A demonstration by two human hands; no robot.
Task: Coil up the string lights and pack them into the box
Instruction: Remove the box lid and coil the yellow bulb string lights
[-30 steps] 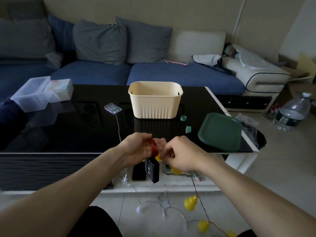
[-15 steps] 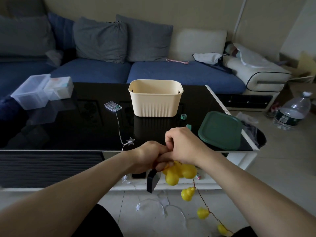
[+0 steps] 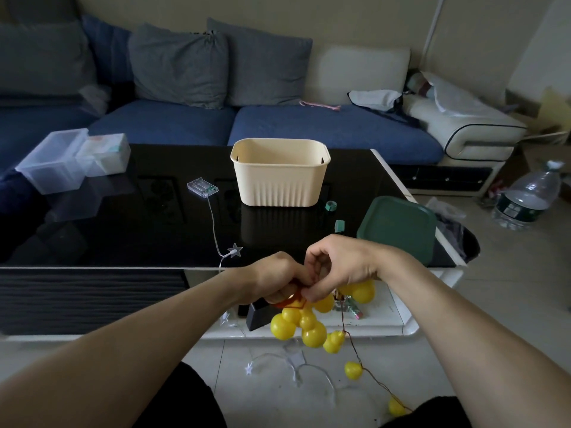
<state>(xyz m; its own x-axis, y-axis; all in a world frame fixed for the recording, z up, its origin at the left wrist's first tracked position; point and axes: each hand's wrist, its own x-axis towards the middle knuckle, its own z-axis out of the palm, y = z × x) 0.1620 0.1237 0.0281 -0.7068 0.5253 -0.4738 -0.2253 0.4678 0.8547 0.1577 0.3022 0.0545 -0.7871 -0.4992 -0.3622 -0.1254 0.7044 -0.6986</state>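
From the head view, the left hand (image 3: 275,281) and right hand (image 3: 343,267) both pinched a bunch of yellow string lights (image 3: 304,322) at the near table edge, touching each other; the uncoiled tail ran down and right toward the floor, nearer the right hand. The cream box (image 3: 279,173) stood straight beyond on the black table (image 3: 123,230), before a blue sofa (image 3: 309,131).

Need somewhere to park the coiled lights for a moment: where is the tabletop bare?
Bare glass lies between the clear boxes and the battery pack, running to the near edge. Right of the beige box it is crowded: two small green pieces, the green lid.
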